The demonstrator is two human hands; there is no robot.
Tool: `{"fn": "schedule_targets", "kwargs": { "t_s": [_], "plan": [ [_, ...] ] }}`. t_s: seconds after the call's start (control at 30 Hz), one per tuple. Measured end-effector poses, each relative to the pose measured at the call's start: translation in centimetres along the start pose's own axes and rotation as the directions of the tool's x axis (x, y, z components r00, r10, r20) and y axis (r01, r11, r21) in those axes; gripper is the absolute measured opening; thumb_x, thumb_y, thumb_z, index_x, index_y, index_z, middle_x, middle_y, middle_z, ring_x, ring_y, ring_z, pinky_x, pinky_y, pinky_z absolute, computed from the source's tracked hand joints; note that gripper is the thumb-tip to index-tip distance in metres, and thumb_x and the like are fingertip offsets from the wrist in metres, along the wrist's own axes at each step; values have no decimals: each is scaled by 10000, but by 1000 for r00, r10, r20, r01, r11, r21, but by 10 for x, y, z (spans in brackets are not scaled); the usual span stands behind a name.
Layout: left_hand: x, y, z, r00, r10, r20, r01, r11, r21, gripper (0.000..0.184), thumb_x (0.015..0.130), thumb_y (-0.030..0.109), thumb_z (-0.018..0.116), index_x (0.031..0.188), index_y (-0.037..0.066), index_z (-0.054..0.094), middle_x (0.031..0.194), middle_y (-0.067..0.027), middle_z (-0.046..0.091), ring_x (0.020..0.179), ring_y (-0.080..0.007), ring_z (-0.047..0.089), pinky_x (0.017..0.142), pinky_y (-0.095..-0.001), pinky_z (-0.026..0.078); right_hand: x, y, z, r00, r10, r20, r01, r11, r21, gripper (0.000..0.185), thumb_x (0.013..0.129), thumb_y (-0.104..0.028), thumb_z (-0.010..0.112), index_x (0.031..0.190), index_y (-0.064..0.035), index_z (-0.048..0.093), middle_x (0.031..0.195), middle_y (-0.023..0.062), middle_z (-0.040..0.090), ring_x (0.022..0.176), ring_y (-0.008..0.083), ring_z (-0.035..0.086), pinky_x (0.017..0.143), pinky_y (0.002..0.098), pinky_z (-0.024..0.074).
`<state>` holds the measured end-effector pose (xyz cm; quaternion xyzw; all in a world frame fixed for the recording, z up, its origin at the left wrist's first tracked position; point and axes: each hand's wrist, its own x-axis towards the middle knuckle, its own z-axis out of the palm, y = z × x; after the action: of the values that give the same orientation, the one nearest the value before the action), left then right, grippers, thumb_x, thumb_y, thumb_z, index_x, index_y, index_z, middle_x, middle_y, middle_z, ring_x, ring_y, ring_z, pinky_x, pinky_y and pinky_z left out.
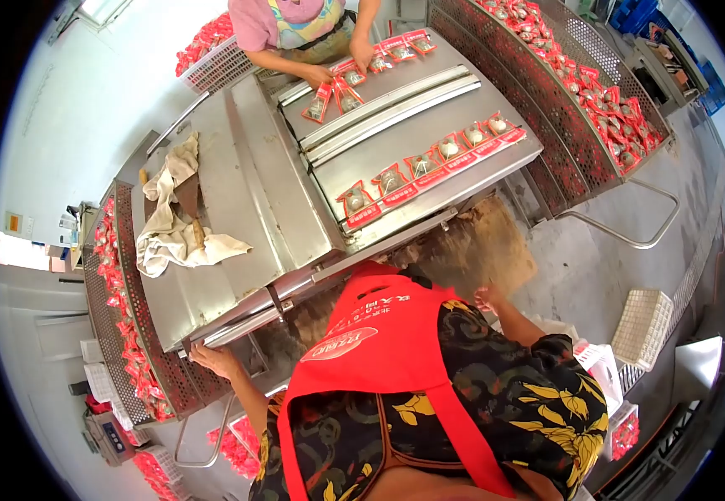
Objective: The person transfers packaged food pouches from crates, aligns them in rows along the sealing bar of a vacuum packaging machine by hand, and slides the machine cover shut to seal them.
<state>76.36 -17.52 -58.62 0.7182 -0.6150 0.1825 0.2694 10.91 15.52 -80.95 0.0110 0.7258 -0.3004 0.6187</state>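
Note:
My left hand (216, 361) is at the front left corner of a steel machine lid (254, 200), its fingers curled around the edge by a metal bar (245, 324). My right hand (487, 299) hangs in front of the steel worktop (454, 92), apart from it, with loosely bent fingers and nothing visible in them. Along the near side of the worktop lies a row of red-and-clear packets (421, 165), each with a roundish pale or greyish item inside. A long metal bar (391, 113) crosses the worktop behind them.
Across the worktop, a co-worker's hands (320, 77) handle more packets (348, 96). A crumpled cloth (183, 238) lies on the lid. Perforated metal bins of red packets stand right (538, 108) and left (124, 309). A white basket (642, 330) is on the floor at right.

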Motion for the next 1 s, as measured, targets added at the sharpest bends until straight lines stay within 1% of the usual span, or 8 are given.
{"fn": "schedule_targets", "kwargs": {
  "t_s": [0.13, 0.3, 0.5, 0.7, 0.77, 0.83, 0.97, 1.0],
  "plan": [
    [0, 0, 3, 1000, -8, -3, 8, 1000, 30, 378, 786, -50, 571, 1155, 18, 526, 1336, -198, 445, 1309, -419, 352, 1136, -530, 289, -5, -13, 5, 994, -107, -12, 108, 987, 123, 78, 883, -120, 586, 805, -121, 590, 631, -11, 541, 510, 110, 510, 448, 251, 375],
    [0, -1, 0, 999, -4, 35, 3, 999, 43, 444, 765, 14, 653, 1181, 15, 499, 1325, -190, 437, 1300, -405, 348, 1148, -519, 254, -56, -131, 33, 914, -404, -45, 406, 903, 142, 150, 905, -259, 642, 883, -111, 635, 769, -3, 636, 625, 85, 579, 526, 228, 435],
    [-7, 2, -4, 1000, -2, -1, 2, 1000, 19, 553, 798, 32, 614, 1319, 24, 431, 1415, -208, 374, 1325, -425, 352, 1115, -526, 299, -74, -265, 75, 781, -622, -48, 623, 771, 134, 388, 877, -416, 672, 877, -29, 647, 762, 41, 656, 570, 84, 559, 460, 211, 398],
    [-75, 0, -5, 978, -201, -56, 192, 973, -125, 659, 731, -51, 507, 1375, 23, 388, 1334, -241, 439, 1250, -424, 436, 1013, -510, 414, -41, -320, 91, 871, -461, -171, 489, 847, 207, 388, 856, -381, 703, 864, 4, 659, 688, 71, 648, 486, 116, 534, 417, 241, 386],
    [-104, -11, -9, 923, -366, 114, 383, 900, -210, 676, 729, -50, 536, 1381, 24, 374, 1308, -237, 449, 1182, -413, 494, 990, -505, 427, -29, -324, 92, 850, -488, -195, 520, 837, 171, 368, 837, -362, 731, 823, -2, 655, 676, 75, 648, 469, 113, 527, 399, 240, 356],
    [-126, -7, -25, 894, -424, 143, 445, 873, -198, 666, 732, -49, 549, 1374, 21, 384, 1293, -236, 458, 1159, -403, 512, 960, -493, 448, -9, -322, 94, 831, -513, -212, 545, 828, 132, 352, 818, -343, 759, 781, -9, 651, 664, 79, 649, 452, 109, 519, 382, 239, 326],
    [-169, -25, -41, 826, -540, 162, 562, 812, -160, 628, 754, -38, 581, 1356, 13, 407, 1266, -236, 483, 1065, -372, 572, 861, -450, 503, 7, -322, 91, 812, -546, -208, 583, 782, 221, 222, 772, -121, 796, 710, 23, 639, 635, 97, 643, 426, 118, 506, 348, 255, 313],
    [-177, -29, -42, 849, -512, 131, 521, 852, -51, 604, 766, -34, 583, 1345, 0, 415, 1270, -236, 490, 985, -362, 603, 832, -430, 517, 6, -322, 89, 810, -551, -201, 584, 786, 202, 228, 767, -109, 783, 673, 32, 631, 616, 104, 631, 438, 134, 520, 372, 268, 350]
  ]
}}
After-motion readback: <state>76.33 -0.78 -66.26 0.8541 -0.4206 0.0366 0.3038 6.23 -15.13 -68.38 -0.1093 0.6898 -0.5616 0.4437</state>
